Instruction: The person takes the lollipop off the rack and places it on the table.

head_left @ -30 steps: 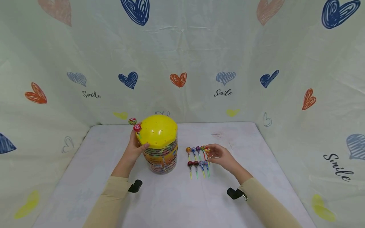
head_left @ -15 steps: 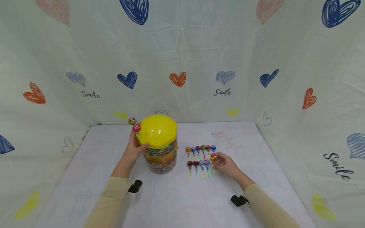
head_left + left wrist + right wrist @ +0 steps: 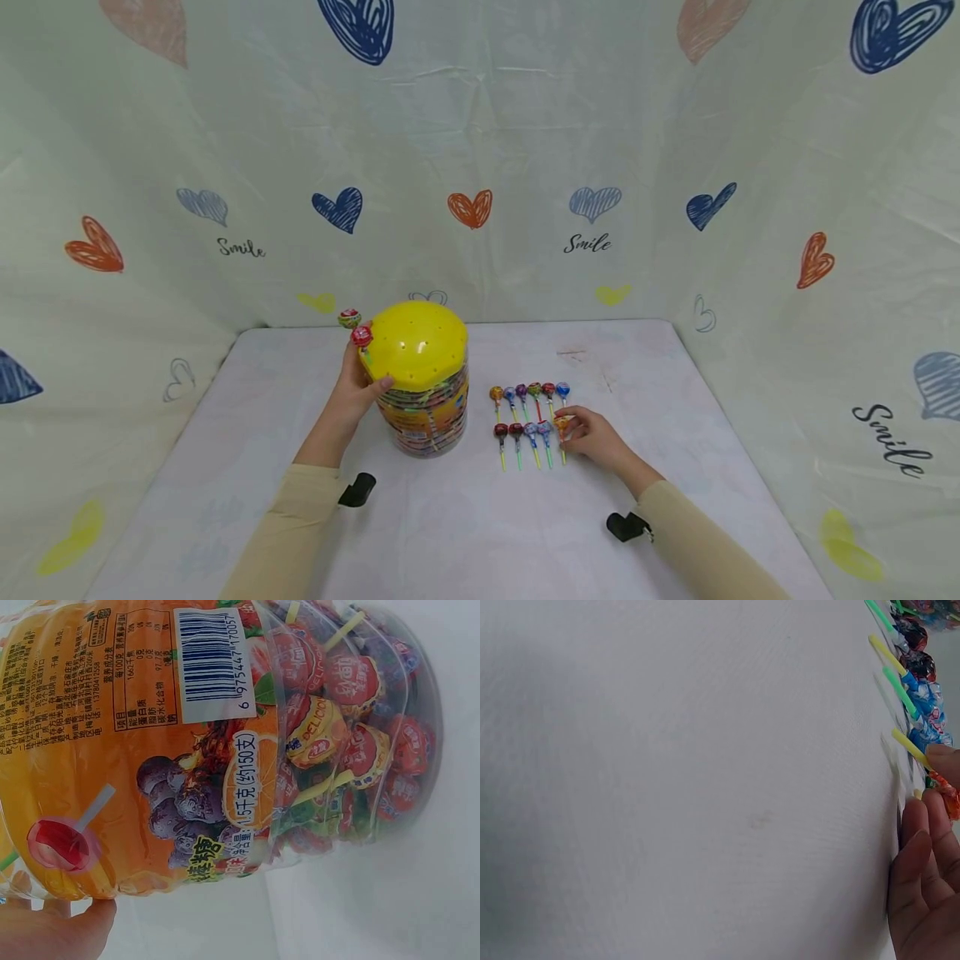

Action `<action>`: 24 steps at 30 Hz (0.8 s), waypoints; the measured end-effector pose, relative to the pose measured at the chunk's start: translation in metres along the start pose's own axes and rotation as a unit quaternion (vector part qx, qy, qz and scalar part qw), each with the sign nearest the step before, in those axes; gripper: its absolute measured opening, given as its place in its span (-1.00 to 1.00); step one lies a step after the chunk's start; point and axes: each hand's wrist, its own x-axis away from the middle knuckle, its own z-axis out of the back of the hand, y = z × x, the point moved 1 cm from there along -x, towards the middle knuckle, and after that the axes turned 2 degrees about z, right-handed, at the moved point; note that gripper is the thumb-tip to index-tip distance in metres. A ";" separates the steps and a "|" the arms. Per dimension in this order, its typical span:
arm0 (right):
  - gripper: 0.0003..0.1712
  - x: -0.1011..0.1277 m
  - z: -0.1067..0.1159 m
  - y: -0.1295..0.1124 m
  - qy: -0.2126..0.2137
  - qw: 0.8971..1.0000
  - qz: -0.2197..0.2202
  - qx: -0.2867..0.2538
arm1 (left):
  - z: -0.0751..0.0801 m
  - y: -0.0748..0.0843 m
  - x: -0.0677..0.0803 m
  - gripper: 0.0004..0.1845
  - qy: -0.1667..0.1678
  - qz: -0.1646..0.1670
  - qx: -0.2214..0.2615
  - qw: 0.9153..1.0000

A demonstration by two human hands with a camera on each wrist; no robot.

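Note:
A clear candy jar [image 3: 423,417] with a yellow lid [image 3: 417,344] stands on the white table [image 3: 450,525]. My left hand [image 3: 367,379] grips its left side, thumb on the lid's rim. Two lollipops [image 3: 355,327] stick up by the lid's left edge. The left wrist view shows the jar's orange label [image 3: 135,750] and wrapped lollipops inside. Right of the jar lie two rows of lollipops [image 3: 528,410]. My right hand [image 3: 570,425] pinches an orange lollipop [image 3: 561,423] at the right end of the front row, low on the table. The right wrist view shows its fingers [image 3: 922,855] on the orange wrapper [image 3: 946,796].
Heart-printed sheeting [image 3: 480,167] walls the table at the back and on both sides. Bare white tabletop lies in front of the jar and the rows. Small black wrist cameras [image 3: 356,490] sit on both sleeves.
My right hand has come back from the far row to the near row's right end, carrying the orange lollipop down to the table. The left hand and jar have stayed put.

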 end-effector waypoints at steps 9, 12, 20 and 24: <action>-0.37 -0.003 -0.004 0.006 0.005 0.999 0.005 0.039 | -0.001 0.001 0.000 -0.17 0.009 0.017 -0.010 1.000; -0.37 -0.004 -0.005 0.006 0.008 0.999 0.002 0.045 | -0.001 0.001 0.001 -0.16 0.012 0.022 -0.011 1.000; -0.38 -0.003 -0.006 0.004 0.000 0.999 -0.003 0.051 | -0.001 0.002 0.001 -0.15 0.013 0.021 -0.007 1.000; -0.37 -0.002 -0.006 0.004 -0.004 0.999 -0.002 0.054 | -0.001 0.003 0.001 -0.15 0.012 0.021 -0.009 1.000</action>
